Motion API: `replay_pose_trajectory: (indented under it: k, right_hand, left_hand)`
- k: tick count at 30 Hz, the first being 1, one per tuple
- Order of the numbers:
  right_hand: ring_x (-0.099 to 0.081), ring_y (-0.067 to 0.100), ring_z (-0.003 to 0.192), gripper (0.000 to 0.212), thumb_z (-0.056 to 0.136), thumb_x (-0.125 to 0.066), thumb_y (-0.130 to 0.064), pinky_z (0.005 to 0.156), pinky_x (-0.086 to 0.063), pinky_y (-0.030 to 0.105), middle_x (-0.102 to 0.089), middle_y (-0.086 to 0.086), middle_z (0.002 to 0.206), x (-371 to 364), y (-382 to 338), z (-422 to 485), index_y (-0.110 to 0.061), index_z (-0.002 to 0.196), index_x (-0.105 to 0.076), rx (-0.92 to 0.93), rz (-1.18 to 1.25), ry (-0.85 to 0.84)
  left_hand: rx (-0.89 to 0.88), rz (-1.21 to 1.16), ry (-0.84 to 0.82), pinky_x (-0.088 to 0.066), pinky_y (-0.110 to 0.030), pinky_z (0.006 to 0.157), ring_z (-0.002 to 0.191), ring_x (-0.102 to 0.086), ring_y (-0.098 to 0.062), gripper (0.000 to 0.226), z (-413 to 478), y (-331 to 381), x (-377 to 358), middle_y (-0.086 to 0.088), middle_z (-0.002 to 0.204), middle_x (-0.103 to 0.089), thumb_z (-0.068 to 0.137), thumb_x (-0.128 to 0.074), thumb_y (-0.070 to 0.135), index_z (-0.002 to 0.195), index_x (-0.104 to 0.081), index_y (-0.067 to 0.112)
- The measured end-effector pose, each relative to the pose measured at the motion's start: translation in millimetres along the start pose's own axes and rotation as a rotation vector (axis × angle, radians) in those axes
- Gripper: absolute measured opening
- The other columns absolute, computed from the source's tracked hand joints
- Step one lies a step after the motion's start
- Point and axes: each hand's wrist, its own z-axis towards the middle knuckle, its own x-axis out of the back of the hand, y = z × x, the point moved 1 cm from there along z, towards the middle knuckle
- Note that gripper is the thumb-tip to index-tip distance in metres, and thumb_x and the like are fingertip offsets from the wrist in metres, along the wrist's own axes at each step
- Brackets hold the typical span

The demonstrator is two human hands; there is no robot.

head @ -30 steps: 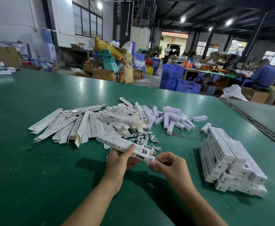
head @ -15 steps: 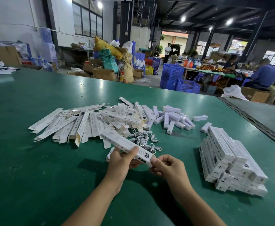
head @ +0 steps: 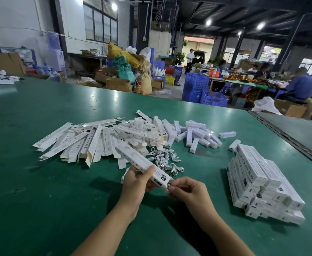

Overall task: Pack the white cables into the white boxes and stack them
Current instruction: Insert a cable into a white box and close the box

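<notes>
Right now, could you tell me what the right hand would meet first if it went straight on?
The near end of the white box gripped by the left hand; the right hand seems to pinch it.

— What do we hold?
— Our left hand (head: pixel 136 183) grips a long white box (head: pixel 142 161), tilted, thumb on top. Our right hand (head: pixel 188 189) pinches its near end.
— And around us?
— On the green table (head: pixel 40 200) we see loose cables (head: pixel 166 159) just beyond the box, flat boxes (head: pixel 81 143) heaped at left, short boxes (head: pixel 197 137) farther back, and a stack (head: pixel 258 182) of closed ones at right.
</notes>
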Motion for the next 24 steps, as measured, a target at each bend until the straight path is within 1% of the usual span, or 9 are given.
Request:
replay_pose_trajectory:
  k: [3, 8, 12, 13, 15, 16, 18, 21, 24]
  right_hand:
    - [-0.068, 0.019, 0.062, 0.019, 0.077, -0.076, 0.006, 0.062, -0.055, 0.023, -0.073, 0.015, 0.069, 1.0, 0.6, 0.1, -0.011, 0.069, -0.073, 0.008, -0.075, -0.01]
    - [-0.07, 0.017, 0.066, 0.019, 0.078, -0.077, 0.0, 0.066, -0.055, 0.022, -0.074, 0.011, 0.072, 2.0, 1.9, -1.1, -0.019, 0.076, -0.078, 0.022, -0.118, -0.035]
    - [-0.072, 0.022, 0.076, 0.02, 0.081, -0.076, -0.006, 0.08, -0.058, 0.031, -0.076, 0.009, 0.079, 1.8, 0.6, -1.9, -0.026, 0.083, -0.081, 0.009, -0.116, -0.075]
    - [-0.071, 0.02, 0.076, 0.02, 0.082, -0.075, -0.007, 0.08, -0.057, 0.031, -0.076, 0.009, 0.08, 1.1, -0.3, -2.6, -0.026, 0.084, -0.081, 0.004, -0.115, -0.1]
    - [-0.069, 0.015, 0.073, 0.021, 0.084, -0.073, -0.007, 0.074, -0.055, 0.024, -0.076, 0.009, 0.081, -0.7, -2.5, -4.2, -0.026, 0.086, -0.081, 0.005, -0.1, -0.131]
    - [-0.066, 0.013, 0.07, 0.021, 0.085, -0.072, -0.007, 0.071, -0.053, 0.021, -0.076, 0.009, 0.08, -1.4, -3.7, -4.6, -0.026, 0.087, -0.081, 0.012, -0.095, -0.131]
    - [-0.06, 0.011, 0.066, 0.021, 0.087, -0.071, -0.007, 0.067, -0.049, 0.019, -0.073, 0.005, 0.075, -1.3, -4.2, -4.8, -0.026, 0.09, -0.08, 0.027, -0.101, -0.112]
    - [-0.054, 0.01, 0.066, 0.022, 0.087, -0.07, -0.007, 0.067, -0.045, 0.021, -0.066, 0.002, 0.072, 0.0, -2.4, -3.6, -0.026, 0.096, -0.077, 0.056, -0.148, -0.101]
    - [-0.059, 0.006, 0.07, 0.025, 0.087, -0.071, -0.007, 0.071, -0.046, 0.018, -0.068, -0.001, 0.081, 0.2, -2.5, -3.1, -0.028, 0.098, -0.078, 0.106, -0.192, -0.099]
  left_hand:
    - [-0.002, 0.013, -0.009, -0.057, -0.028, 0.062, 0.084, -0.074, -0.028, 0.014, -0.2, 0.8, -0.2, -0.014, 0.095, -0.076, 0.094, -0.066, 0.014, 0.107, -0.063, 0.011]
    - [0.014, 0.044, -0.016, -0.056, -0.026, 0.063, 0.089, -0.073, -0.027, 0.016, -0.7, 0.4, 0.2, -0.013, 0.098, -0.076, 0.094, -0.066, 0.018, 0.109, -0.063, 0.013]
    - [0.02, 0.047, 0.01, -0.055, -0.025, 0.061, 0.086, -0.073, -0.024, 0.016, -0.3, 0.7, 0.7, -0.012, 0.097, -0.076, 0.094, -0.066, 0.019, 0.109, -0.064, 0.012]
    - [0.025, 0.039, 0.016, -0.055, -0.028, 0.064, 0.089, -0.073, -0.026, 0.017, 0.4, 0.7, 1.1, -0.013, 0.099, -0.076, 0.094, -0.066, 0.02, 0.109, -0.064, 0.012]
    - [0.043, 0.008, 0.034, -0.055, -0.034, 0.07, 0.093, -0.072, -0.031, 0.019, 1.5, 1.4, 2.1, -0.015, 0.101, -0.075, 0.094, -0.067, 0.02, 0.11, -0.064, 0.012]
    - [0.051, -0.018, 0.042, -0.055, -0.036, 0.072, 0.093, -0.072, -0.032, 0.02, 1.7, 1.9, 2.5, -0.016, 0.102, -0.075, 0.094, -0.067, 0.02, 0.111, -0.063, 0.011]
    - [0.059, -0.071, 0.046, -0.057, -0.036, 0.071, 0.088, -0.073, -0.031, 0.023, 1.5, 3.2, 3.1, -0.018, 0.101, -0.075, 0.093, -0.066, 0.018, 0.113, -0.062, 0.008]
    - [0.065, -0.102, 0.045, -0.059, -0.035, 0.07, 0.083, -0.074, -0.029, 0.024, 0.3, 4.1, 3.2, -0.018, 0.1, -0.075, 0.093, -0.066, 0.017, 0.114, -0.061, 0.006]
    - [0.071, -0.108, 0.045, -0.06, -0.034, 0.069, 0.08, -0.074, -0.026, 0.024, 0.6, 3.4, 3.3, -0.016, 0.097, -0.076, 0.094, -0.065, 0.017, 0.114, -0.061, 0.005]
